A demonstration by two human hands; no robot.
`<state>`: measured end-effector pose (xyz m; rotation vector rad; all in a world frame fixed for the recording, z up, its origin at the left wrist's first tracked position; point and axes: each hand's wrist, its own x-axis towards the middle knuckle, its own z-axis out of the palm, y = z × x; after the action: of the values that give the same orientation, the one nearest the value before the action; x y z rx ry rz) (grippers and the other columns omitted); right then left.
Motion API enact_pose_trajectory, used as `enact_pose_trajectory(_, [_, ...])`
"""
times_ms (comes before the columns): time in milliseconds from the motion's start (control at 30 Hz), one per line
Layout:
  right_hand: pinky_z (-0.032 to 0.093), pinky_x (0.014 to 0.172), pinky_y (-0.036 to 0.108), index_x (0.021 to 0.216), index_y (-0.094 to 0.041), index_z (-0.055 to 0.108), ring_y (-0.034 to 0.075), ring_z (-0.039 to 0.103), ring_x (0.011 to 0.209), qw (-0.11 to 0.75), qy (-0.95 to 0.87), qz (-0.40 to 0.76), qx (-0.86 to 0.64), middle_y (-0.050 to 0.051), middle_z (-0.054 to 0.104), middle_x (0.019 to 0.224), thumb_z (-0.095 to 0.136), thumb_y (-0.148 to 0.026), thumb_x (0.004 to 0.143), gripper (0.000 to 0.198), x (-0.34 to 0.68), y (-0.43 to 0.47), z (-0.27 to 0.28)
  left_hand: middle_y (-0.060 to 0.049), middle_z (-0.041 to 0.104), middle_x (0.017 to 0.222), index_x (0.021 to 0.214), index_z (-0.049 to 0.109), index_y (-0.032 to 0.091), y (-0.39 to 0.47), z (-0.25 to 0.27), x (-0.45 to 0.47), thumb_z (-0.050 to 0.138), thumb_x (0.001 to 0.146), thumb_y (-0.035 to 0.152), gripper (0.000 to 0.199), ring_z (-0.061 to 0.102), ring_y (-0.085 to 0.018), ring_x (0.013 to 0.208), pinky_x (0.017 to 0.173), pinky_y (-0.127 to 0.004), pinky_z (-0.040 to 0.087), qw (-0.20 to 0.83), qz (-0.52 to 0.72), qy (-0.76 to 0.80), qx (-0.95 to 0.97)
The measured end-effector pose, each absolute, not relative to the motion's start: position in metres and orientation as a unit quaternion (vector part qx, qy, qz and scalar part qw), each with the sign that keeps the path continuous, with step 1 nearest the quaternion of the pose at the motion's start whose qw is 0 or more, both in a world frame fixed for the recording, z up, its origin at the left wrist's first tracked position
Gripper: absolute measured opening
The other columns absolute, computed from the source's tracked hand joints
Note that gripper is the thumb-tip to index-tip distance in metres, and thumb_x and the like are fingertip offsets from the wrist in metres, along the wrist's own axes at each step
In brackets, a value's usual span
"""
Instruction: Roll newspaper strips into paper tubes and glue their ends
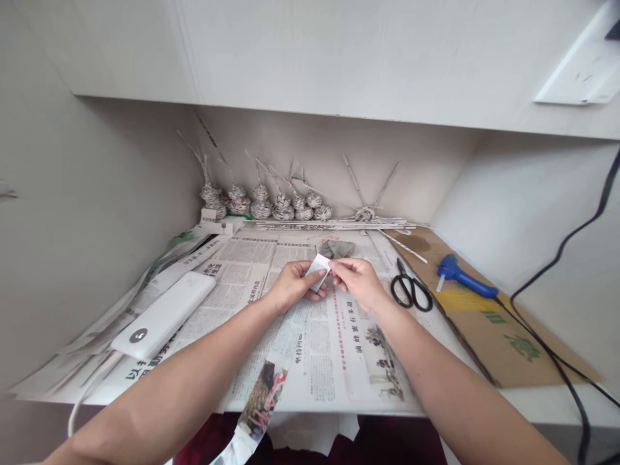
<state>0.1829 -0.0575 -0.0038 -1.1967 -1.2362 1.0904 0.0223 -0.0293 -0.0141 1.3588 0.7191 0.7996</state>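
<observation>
Over the middle of the newspaper-covered table, my left hand [298, 284] is closed on a newspaper strip [318, 266], its pale end standing up between thumb and fingers. My right hand [356, 278] pinches the upper right corner of that same end. A long printed length of paper [264, 394] runs from below my left hand over the front edge towards my lap; it looks like the same strip. Just behind my hands lies a crumpled grey cloth [336, 248]. Black-handled scissors [411, 289] rest to the right of my right hand.
Several woven paper gourds [260, 203] line the back wall, with thin paper rods [334, 225] before them. A blue glue gun [465, 278] lies on cardboard [504, 342] at right, its black cable trailing. At left, a white power bank [165, 313] sits beside stacked paper strips. A shelf panel [310, 58] overhangs.
</observation>
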Motion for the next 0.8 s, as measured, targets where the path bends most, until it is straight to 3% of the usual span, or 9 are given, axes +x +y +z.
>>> enact_pose_trajectory(333, [0.028, 0.040, 0.022, 0.077, -0.015, 0.067, 0.009, 0.043, 0.047, 0.527, -0.526, 0.437, -0.504, -0.001, 0.051, 0.053, 0.066, -0.048, 0.069, 0.034, 0.183, -0.056, -0.007, -0.007, 0.065, 0.075, 0.089, 0.063, 0.011, -0.031, -0.014, 0.023, 0.066, 0.072, 0.044, 0.037, 0.063, -0.014, 0.063, 0.057, -0.024, 0.053, 0.647, 0.338, 0.312, 0.608])
enact_pose_trajectory(467, [0.031, 0.041, 0.021, 0.072, -0.016, 0.064, 0.009, 0.048, 0.051, 0.524, -0.507, 0.480, -0.489, 0.000, 0.056, 0.063, 0.064, -0.050, 0.071, 0.034, 0.187, -0.058, -0.001, -0.005, 0.064, 0.072, 0.090, 0.063, 0.012, -0.029, -0.014, 0.022, 0.067, 0.072, 0.042, 0.035, 0.063, -0.013, 0.060, 0.054, -0.024, 0.053, 0.656, 0.345, 0.322, 0.589])
enact_pose_trajectory(633, [0.034, 0.043, 0.021, 0.090, -0.016, 0.068, 0.011, 0.053, 0.060, 0.497, -0.519, 0.503, -0.480, 0.003, 0.061, 0.076, 0.067, -0.043, 0.070, 0.034, 0.192, -0.060, 0.007, -0.005, 0.064, 0.072, 0.093, 0.063, 0.012, -0.027, -0.014, 0.021, 0.068, 0.072, 0.042, 0.037, 0.063, -0.013, 0.059, 0.053, -0.023, 0.053, 0.659, 0.355, 0.324, 0.579])
enact_pose_trajectory(800, [0.029, 0.042, 0.020, 0.093, -0.015, 0.070, 0.009, 0.045, 0.052, 0.485, -0.539, 0.486, -0.489, -0.001, 0.055, 0.058, 0.067, -0.041, 0.070, 0.035, 0.187, -0.062, 0.005, -0.006, 0.065, 0.072, 0.091, 0.064, 0.011, -0.030, -0.014, 0.022, 0.067, 0.072, 0.042, 0.036, 0.062, -0.012, 0.059, 0.054, -0.024, 0.053, 0.650, 0.344, 0.316, 0.600])
